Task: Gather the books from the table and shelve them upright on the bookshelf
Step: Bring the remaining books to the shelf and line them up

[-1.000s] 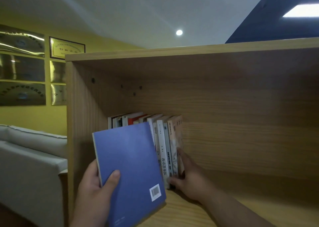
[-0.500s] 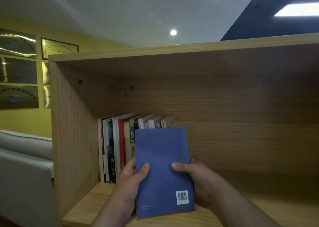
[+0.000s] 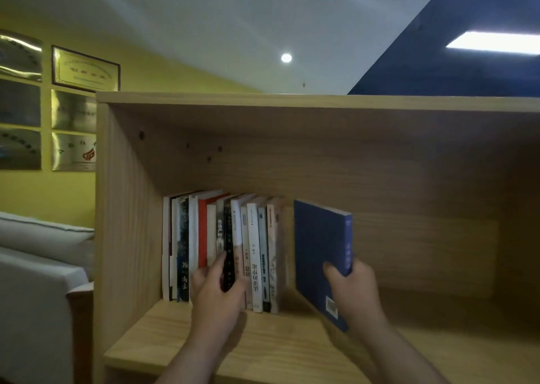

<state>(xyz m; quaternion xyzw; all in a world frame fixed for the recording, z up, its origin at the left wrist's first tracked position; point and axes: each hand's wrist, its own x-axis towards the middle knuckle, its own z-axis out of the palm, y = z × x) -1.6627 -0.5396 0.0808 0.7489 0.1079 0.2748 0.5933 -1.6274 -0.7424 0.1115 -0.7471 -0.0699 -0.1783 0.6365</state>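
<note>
A row of several books (image 3: pixel 257 249) stands upright at the left end of a wooden bookshelf (image 3: pixel 292 348) compartment. My left hand (image 3: pixel 217 293) rests against the spines of the middle books, fingers straight and spread. My right hand (image 3: pixel 355 293) grips a blue book (image 3: pixel 317 252) by its spine side, holding it upright a short way right of the row, its back cover with a barcode facing left. A narrow gap separates the blue book from the last book in the row.
The shelf's left wall (image 3: pixel 125 223) bounds the row. The compartment stretches on to the right of the blue book. A grey sofa (image 3: pixel 38 281) stands left of the shelf, and framed plaques (image 3: pixel 84 68) hang on the yellow wall.
The blue book passed from my left hand, through both hands, to my right hand alone and moved right of the row. My left hand moved onto the book spines.
</note>
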